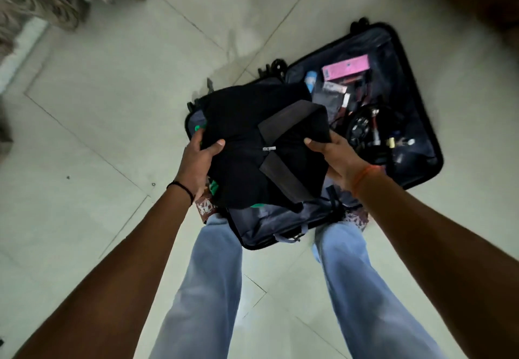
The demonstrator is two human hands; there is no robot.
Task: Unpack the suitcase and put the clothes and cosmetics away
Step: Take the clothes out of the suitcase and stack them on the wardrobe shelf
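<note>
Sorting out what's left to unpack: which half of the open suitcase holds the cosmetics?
The far half of the suitcase, to the person's right. It holds a pink box and small bottles; the near half has only its dark lining showing below the lifted clothes.

Clothes above suitcase, cosmetics inside

Both your arms reach forward and down, bare to above the elbows, converging ahead of your knees. Your left hand grips with thumb on top and fingers curled beneath; a black band circles that wrist. Your right hand mirrors it, thumb pressed on top, an orange thread at the wrist. Your legs stand apart below.
</note>
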